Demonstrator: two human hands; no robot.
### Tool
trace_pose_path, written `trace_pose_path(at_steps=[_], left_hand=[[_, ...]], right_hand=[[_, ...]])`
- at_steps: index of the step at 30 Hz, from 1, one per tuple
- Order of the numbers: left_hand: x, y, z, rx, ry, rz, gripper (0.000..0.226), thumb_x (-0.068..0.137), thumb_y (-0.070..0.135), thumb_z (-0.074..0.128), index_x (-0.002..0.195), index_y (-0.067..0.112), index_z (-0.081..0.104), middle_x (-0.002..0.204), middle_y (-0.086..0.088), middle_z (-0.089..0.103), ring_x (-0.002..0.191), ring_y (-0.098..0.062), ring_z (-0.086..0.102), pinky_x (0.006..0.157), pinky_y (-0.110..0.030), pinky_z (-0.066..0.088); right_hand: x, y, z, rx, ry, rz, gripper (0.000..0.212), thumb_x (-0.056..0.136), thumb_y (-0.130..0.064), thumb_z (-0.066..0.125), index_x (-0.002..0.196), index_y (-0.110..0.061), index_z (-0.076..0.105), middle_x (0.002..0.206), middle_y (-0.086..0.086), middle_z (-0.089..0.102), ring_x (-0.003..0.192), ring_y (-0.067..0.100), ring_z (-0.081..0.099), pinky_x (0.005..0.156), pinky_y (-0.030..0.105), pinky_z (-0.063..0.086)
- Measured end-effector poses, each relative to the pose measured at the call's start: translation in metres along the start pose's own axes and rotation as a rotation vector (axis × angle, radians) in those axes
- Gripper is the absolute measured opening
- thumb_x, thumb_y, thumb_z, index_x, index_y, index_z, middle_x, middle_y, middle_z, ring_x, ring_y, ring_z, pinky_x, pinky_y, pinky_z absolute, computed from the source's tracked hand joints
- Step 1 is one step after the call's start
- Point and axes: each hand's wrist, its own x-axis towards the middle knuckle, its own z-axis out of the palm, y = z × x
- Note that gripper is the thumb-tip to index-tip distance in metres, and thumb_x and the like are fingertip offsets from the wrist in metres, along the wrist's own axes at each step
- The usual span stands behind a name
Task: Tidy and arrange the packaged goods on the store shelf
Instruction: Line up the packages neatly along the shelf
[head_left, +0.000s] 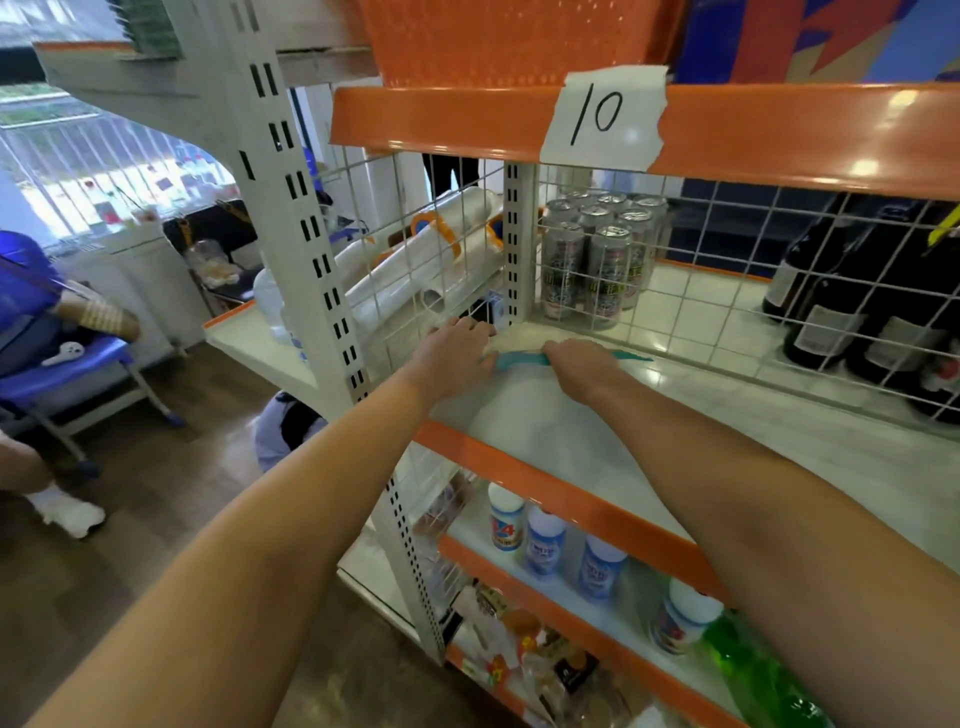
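- Both hands grip the far, teal-striped end of a white bag (540, 415) lying flat at the left front of the middle shelf (779, 415): left hand (457, 348) on its corner, right hand (582, 364) curled on the stripe.
- Risk, as I judge it: a hard shove could slide the bag into the wire grid (701, 312), or its soft near end could slump over the orange edge.
- Behind the grid stand cans (597, 254) and dark bottles (857, 301).
- Bottles (545, 540) fill the shelf below; wood floor (156, 519) and a blue chair (67, 374) lie left.
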Motion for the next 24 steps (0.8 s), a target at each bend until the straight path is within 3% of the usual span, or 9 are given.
trace_pose_path(at_steps=[8,13,18,24], left_hand=[[0.009,0.021,-0.020,-0.202,0.159,-0.111,0.039,0.101,0.031,0.033,0.128,0.008,0.049,0.126,-0.015,0.055,0.115,-0.032,0.052,0.096,-0.045,0.044],[0.015,0.037,-0.011,-0.117,0.050,-0.084,0.045,0.100,0.032,0.039,0.136,0.006,0.043,0.136,-0.017,0.049,0.123,-0.033,0.048,0.098,-0.043,0.043],[0.023,0.068,0.005,0.024,-0.096,0.013,0.047,0.099,0.034,0.039,0.138,0.008,0.040,0.139,-0.015,0.044,0.128,-0.033,0.040,0.103,-0.045,0.038],[0.028,0.098,0.015,0.139,-0.124,0.095,0.049,0.098,0.038,0.039,0.140,0.012,0.040,0.140,-0.012,0.043,0.131,-0.030,0.037,0.104,-0.044,0.036]], right_hand=[[-0.026,0.047,-0.021,0.196,0.168,0.139,0.022,0.093,-0.004,0.048,0.113,-0.006,0.056,0.114,0.017,0.062,0.104,0.032,0.060,0.083,0.036,0.046],[-0.048,0.073,-0.040,0.363,0.216,0.277,0.035,0.086,-0.014,0.062,0.119,-0.004,0.056,0.116,0.017,0.063,0.105,0.032,0.059,0.081,0.031,0.044],[-0.066,0.089,-0.050,0.567,0.336,0.410,0.025,0.093,-0.012,0.049,0.113,-0.002,0.060,0.112,0.019,0.064,0.103,0.032,0.060,0.072,0.026,0.035],[-0.084,0.106,-0.043,0.959,0.442,0.590,0.023,0.091,-0.017,0.057,0.112,-0.007,0.061,0.108,0.013,0.066,0.101,0.029,0.061,0.083,0.034,0.047]])
